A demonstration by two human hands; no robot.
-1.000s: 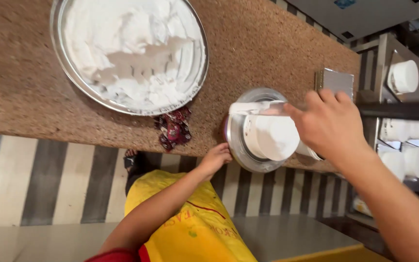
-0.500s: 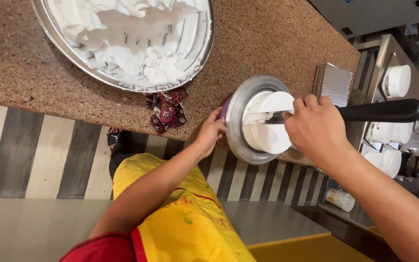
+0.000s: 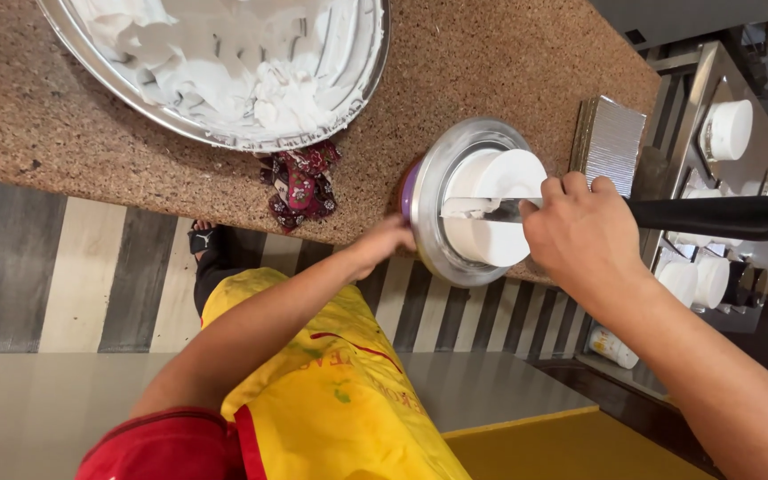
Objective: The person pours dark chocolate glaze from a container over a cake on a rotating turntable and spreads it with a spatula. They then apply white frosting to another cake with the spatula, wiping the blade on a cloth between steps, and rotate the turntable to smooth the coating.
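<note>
- Head view first: your yellow apron (image 3: 331,400) and red sleeve (image 3: 157,444) fill the near edge, with the striped floor (image 3: 55,267) below.
- Your left hand (image 3: 384,244) is at the near rim of the metal turntable (image 3: 428,213), fingers curled against its edge; how tightly they press, you cannot tell from here.
- Your right hand (image 3: 580,231) is wrapped tight around a long spatula (image 3: 713,216), fingers pressed together over the spot where blade meets black handle.
- The blade lies flat across the top of the small white cake (image 3: 500,182), and there's cream on it!
- That cake sits in the middle of the turntable, at the near edge of the speckled brown counter (image 3: 491,62).
- Just left, a crumpled dark red cloth (image 3: 300,187) rests on the counter.
- Farther back, a big metal bowl (image 3: 366,80) holds white cream (image 3: 224,62).
- Off to the right, silver cake boards (image 3: 611,133) lean by a rack (image 3: 695,98) of more white cakes (image 3: 729,129).
</note>
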